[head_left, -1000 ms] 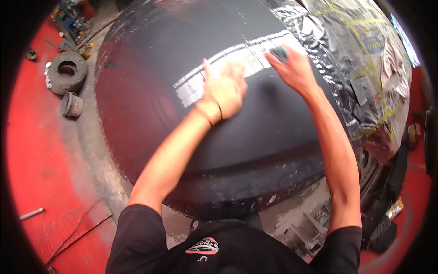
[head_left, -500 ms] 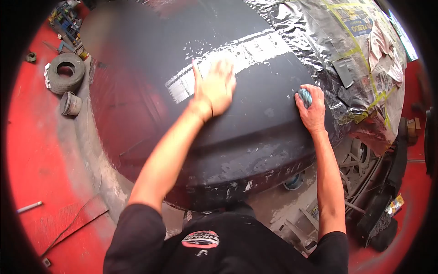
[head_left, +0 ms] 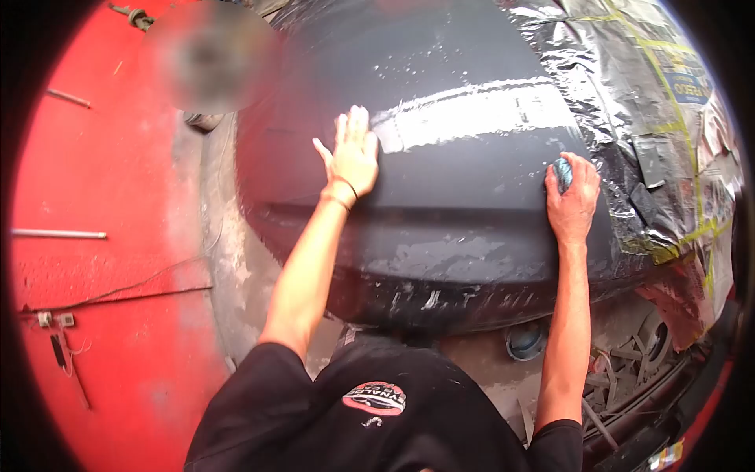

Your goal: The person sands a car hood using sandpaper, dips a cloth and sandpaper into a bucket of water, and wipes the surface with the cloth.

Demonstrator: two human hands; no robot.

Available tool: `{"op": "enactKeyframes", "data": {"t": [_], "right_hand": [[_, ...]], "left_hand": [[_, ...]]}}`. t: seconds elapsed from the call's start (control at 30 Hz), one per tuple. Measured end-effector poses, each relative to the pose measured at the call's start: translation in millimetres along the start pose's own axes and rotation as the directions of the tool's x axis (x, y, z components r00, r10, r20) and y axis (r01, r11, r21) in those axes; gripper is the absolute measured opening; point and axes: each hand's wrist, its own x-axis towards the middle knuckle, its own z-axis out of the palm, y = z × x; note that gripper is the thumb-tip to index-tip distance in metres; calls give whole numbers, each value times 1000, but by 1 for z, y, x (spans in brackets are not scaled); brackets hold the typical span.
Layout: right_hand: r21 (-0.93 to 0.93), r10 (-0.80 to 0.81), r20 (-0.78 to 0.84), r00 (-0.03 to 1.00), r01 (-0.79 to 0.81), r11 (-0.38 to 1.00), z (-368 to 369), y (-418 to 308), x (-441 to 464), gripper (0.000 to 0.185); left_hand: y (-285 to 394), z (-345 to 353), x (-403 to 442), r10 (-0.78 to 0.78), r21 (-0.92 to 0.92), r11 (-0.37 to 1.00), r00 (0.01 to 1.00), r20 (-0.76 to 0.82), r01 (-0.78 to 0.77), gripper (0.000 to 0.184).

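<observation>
A dark grey car hood (head_left: 464, 185) lies in front of me, wet and shiny in its upper middle, with pale worn patches near its front edge. My left hand (head_left: 352, 157) rests palm down on the left part of the hood, its fingers stretched out and thumb apart. At the hood's right side, my right hand (head_left: 578, 200) is closed around a bluish wad (head_left: 561, 175), which looks like a bunched cloth. Most of the wad is hidden under the fingers. Water drops (head_left: 421, 63) dot the surface further up.
Plastic sheeting and newspaper (head_left: 668, 102) held with yellow tape cover the car's right side. Below the front edge stands a bluish bucket (head_left: 525, 344). Metal parts (head_left: 629, 370) lie at lower right. A pale rod (head_left: 59, 234) shows against the red surface at left.
The view has turned left. My left hand has slid left over the hood, off the bright reflection. My right hand still grips the bluish wad near the right edge.
</observation>
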Motion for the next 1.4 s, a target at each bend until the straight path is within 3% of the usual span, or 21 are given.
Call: {"op": "enactKeyframes", "data": {"t": [0.03, 0.07, 0.1, 0.13, 0.2, 0.23, 0.33, 0.37, 0.43, 0.5, 0.63, 0.77, 0.83, 0.9, 1.0, 1.07, 1.1, 1.2, 1.27, 1.3, 1.4], "right_hand": [[-8, 20, 24, 1000, -20, 1000, 0, -1, -1, 38], [-3, 1, 6, 1000, -1, 1000, 1, 1, -2, 38], [4, -6, 8, 1000, 6, 1000, 1, 2, -1, 38], [9, -12, 4, 1000, 12, 1000, 0, 2, -1, 38], [26, -56, -4, 998, 56, 998, 0, 3, -1, 38], [31, -64, -9, 998, 65, 997, 1, 3, 2, 37], [20, -87, -12, 996, 87, 996, 1, 3, 1, 37], [9, -81, -13, 997, 81, 997, 2, 1, 2, 37], [-30, -42, -19, 999, 42, 999, 2, -4, 2, 37], [-48, -5, -27, 1000, 4, 999, 2, -6, 1, 36], [-46, 18, -54, 998, -20, 999, 3, -7, -1, 37], [-16, -12, -69, 998, 11, 1000, 3, 0, 1, 37], [23, -15, -126, 992, 18, 1000, 4, 11, -6, 35], [88, 129, -214, 968, -113, 990, -6, 6, -21, 33], [5, 250, -294, 922, -260, 966, -28, -5, -76, 32], [17, 299, -326, 897, -310, 950, -37, -29, -106, 32], [21, 317, -344, 884, -330, 944, -38, -37, -115, 32], [-15, 342, -403, 849, -379, 925, -34, -40, -114, 33], [-13, 366, -390, 845, -403, 915, -31, -41, -117, 33], [-35, 355, -391, 849, -399, 916, -32, -38, -118, 33], [-82, 325, -380, 866, -382, 921, -30, -40, -121, 34]], "left_hand": [[-12, -10, 5, -63, -105, 992, 997, 44, 67, 64], [1, -4, -6, -5, 146, 989, 997, 78, -7, 65], [40, -19, -34, 85, 252, 961, 988, 126, -115, 65], [63, -7, -67, 170, 163, 972, 985, 24, -172, 67], [89, -18, -118, 247, -292, 933, 964, 102, -209, 68], [81, -20, -121, 285, -195, 948, 944, 167, -251, 69], [18, -14, -46, 220, 103, 968, 971, 90, -229, 66], [-3, -16, -6, 180, 39, 983, 983, 28, -181, 64], [-23, -18, 53, 109, -84, 991, 988, 112, -100, 64], [-3, -16, 27, 217, -109, 972, 974, 60, -209, 65], [26, -34, -61, 573, -248, 815, 791, 216, -523, 72], [53, -31, 38, 731, 29, 643, 625, 276, -765, 63], [85, -20, 91, 810, 12, 562, 554, 195, -827, 61], [84, -25, 91, 864, -65, 486, 467, 189, -872, 62], [8, -49, 44, 902, -160, 262, 182, 392, -952, 70], [-66, -46, 30, 906, -232, 178, 68, 417, -956, 68], [-64, -59, 26, 900, -187, 89, -1, 436, -978, 69], [21, -54, 51, 909, -241, 7, -95, 406, -970, 70], [124, -37, 69, 955, -251, -72, -139, 262, -965, 70], [170, -20, 80, 977, -137, -148, -166, 133, -979, 67], [238, 2, 87, 992, -72, -118, -121, 37, -990, 61]]}}
